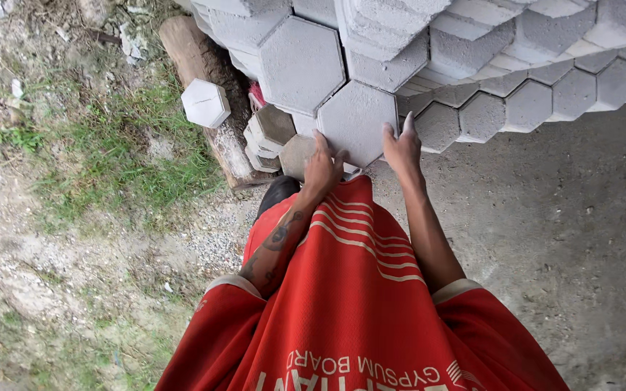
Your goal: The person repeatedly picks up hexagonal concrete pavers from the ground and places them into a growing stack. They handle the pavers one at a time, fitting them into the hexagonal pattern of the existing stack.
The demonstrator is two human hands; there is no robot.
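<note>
Hexagonal grey paver | gripped at lower edges by left hand and right hand | stacked pavers behind

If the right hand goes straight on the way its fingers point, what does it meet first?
Probably the smaller hexagonal block stacked just beyond the right hand, which grips the edge of the grey hexagonal paver; depth is unclear.

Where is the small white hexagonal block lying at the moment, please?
In the head view, the small white hexagonal block lies upper left, on the wooden log beside the grass, left of the grey hexagonal paver gripped by both hands.
</note>
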